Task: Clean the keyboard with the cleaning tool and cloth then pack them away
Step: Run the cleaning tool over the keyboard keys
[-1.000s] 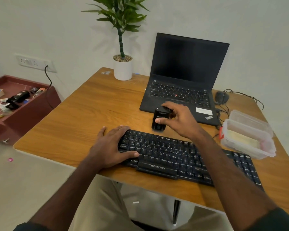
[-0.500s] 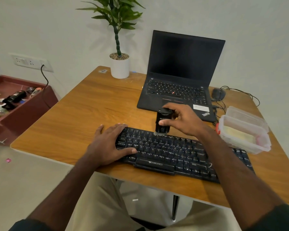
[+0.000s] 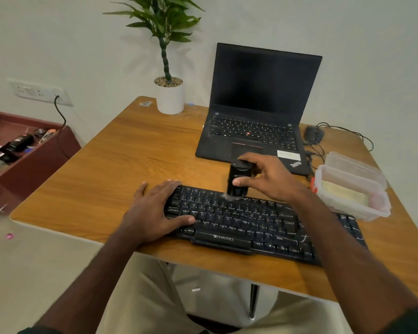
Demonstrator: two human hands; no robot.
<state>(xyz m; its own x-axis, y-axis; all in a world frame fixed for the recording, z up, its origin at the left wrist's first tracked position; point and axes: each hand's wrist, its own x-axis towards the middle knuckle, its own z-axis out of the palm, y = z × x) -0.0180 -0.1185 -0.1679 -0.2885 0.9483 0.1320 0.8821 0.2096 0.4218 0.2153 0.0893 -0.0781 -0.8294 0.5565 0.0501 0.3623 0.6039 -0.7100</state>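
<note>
The cleaning tool (image 3: 238, 180) is a small black block that stands upright, with pale bristles at its lower end. The bristles touch the top row of keys of the keyboard (image 3: 263, 222), near the middle of that row. The right hand (image 3: 269, 178) grips the tool: the thumb lies across its front and the other fingers curl behind it and over its top. The keyboard is black, with white letters and a brand name on its front edge, and it lies on the wooden tabletop (image 3: 121, 169) close to the near edge. The left hand (image 3: 155, 210) rests flat on the left end of the keyboard, fingers straight, thumb on the lower keys.

On the right side of the tabletop, just beside the keyboard, stands a clear plastic box (image 3: 352, 194) with a pale yellow cloth (image 3: 343, 192) lying inside it. Its clear lid (image 3: 355, 165) sits behind it, touching the box.
</note>
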